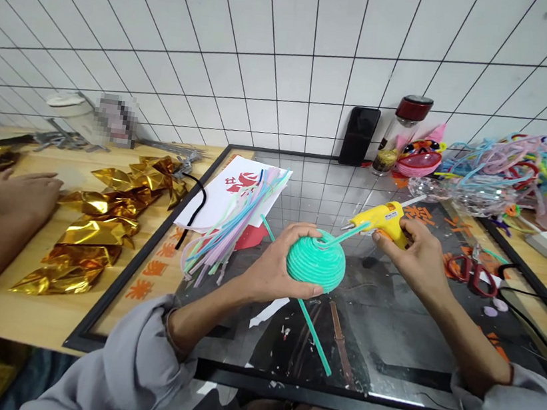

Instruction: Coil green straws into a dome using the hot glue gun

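Observation:
My left hand (278,263) is closed around a rounded green coil of pipe cleaner (318,268), thumb below and fingers on top. A loose green end rises from the coil's top toward the right. In my right hand (419,248) is a yellow hot glue gun (379,222), its nozzle pointing left, just above the coil and apart from it. A clear glue stick sticks out of its back. Another straight green pipe cleaner (315,337) lies on the glass below the coil. To the left, a bundle of pastel pipe cleaners (230,226) rests on white paper (203,206).
Red-handled scissors (474,272) lie at right near black cords. Behind stand a phone (360,136), a glass bottle (396,137) and a pink basket (419,163). Tangled pipe cleaners (520,170) fill the right back. Gold foil (99,229) and another person's hands (22,199) are at left.

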`<state>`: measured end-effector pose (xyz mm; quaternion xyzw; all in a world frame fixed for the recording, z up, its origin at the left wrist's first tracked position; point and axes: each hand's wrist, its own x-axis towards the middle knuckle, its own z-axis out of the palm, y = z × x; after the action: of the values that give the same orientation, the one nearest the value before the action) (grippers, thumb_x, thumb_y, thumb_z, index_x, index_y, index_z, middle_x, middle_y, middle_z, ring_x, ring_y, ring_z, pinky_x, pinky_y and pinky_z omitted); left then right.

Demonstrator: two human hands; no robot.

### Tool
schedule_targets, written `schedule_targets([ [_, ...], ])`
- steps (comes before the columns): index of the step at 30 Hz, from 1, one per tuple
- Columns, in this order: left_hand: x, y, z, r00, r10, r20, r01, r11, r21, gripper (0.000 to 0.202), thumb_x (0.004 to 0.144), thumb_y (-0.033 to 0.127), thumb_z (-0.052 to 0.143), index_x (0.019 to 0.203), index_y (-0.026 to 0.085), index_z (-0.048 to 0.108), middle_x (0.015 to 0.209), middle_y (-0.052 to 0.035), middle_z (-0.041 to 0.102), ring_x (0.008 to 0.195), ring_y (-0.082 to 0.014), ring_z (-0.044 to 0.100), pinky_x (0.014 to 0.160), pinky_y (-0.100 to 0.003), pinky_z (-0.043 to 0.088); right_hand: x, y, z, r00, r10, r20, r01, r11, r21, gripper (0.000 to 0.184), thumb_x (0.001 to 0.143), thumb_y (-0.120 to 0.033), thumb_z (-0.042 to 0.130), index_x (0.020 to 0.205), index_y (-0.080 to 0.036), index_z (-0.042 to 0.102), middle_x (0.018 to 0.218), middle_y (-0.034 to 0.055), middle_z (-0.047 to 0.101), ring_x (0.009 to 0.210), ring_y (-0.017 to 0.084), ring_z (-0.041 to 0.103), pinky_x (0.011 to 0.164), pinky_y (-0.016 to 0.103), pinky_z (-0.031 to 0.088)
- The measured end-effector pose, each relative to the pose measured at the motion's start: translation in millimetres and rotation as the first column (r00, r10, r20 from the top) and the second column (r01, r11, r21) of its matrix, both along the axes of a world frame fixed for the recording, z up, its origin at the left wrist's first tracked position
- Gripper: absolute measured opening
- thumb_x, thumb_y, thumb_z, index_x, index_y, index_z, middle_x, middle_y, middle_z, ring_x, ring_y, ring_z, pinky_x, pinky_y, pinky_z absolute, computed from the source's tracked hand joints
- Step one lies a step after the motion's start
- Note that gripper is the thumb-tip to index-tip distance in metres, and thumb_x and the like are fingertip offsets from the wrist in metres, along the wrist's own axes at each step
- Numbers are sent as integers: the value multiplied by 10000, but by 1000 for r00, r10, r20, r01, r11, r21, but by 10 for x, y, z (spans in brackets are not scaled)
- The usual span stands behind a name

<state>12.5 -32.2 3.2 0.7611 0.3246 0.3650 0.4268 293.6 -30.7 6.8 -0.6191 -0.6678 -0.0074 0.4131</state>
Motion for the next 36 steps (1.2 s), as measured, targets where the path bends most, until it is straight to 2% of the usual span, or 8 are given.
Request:
schedule_targets([
  [6,-35,-7,53,998,-36,-48,37,999,19,763,593,319,892,1260,233,531,1460,-151,482,1385,-369,462,1182,-571,337,227,163,-237,973,-186,136,205,969,-141,342,749,-531,628,636,-228,516,647,17,496,631,201,476,568,308,346],
  [12,-57,1,84,994,-71,-81,75,996,43,758,611,301,875,1284,236,531,1502,-165,447,1410,-385,434,1186,-605,311,308,235,-413,911,-188,367,270,944,-188,332,814,-496,566,744,-176,624,717,73,556,690,238,521,628,339,409],
  [19,-57,13,74,993,-86,-84,93,992,84,765,633,305,863,1319,240,532,1501,-164,441,1420,-381,416,1204,-618,280,236,144,-302,888,-201,414,288,944,-159,486,896,-540,514,1019,-109,701,958,193,655,889,337,596,726,429,453],
  [21,-55,15,67,992,-89,-85,96,991,88,769,636,314,864,1324,235,531,1497,-164,441,1419,-378,417,1206,-616,281,146,62,-157,933,-181,312,212,975,-67,510,885,-532,545,1145,-114,677,1078,206,658,993,358,601,779,458,469],
  [23,-52,17,61,992,-94,-85,101,991,87,767,643,317,856,1332,231,528,1500,-164,436,1422,-375,415,1206,-614,284,1,-48,15,995,34,94,-33,999,-8,458,878,-478,578,1191,-155,661,1122,165,660,1016,310,615,823,430,486],
  [27,-45,11,57,993,-89,-73,95,991,98,753,654,324,844,1332,229,530,1492,-166,446,1436,-378,400,1204,-603,302,-392,-282,303,888,332,-319,-380,920,-99,406,801,-419,709,1142,-200,686,980,73,711,850,221,648,736,340,503],
  [31,-45,-2,48,994,-80,-71,88,991,105,764,654,313,846,1344,232,527,1489,-165,449,1442,-375,398,1203,-593,320,-707,-350,409,798,320,-510,-425,899,-103,257,773,-434,764,857,-193,736,764,40,700,690,173,602,628,298,472],
  [36,-44,-1,24,996,-78,-53,84,988,127,771,648,320,857,1342,249,527,1485,-156,461,1440,-371,406,1202,-605,323,-786,-246,438,736,316,-598,-479,868,-130,363,722,-533,808,713,-181,718,632,24,661,591,148,550,559,280,466],
])
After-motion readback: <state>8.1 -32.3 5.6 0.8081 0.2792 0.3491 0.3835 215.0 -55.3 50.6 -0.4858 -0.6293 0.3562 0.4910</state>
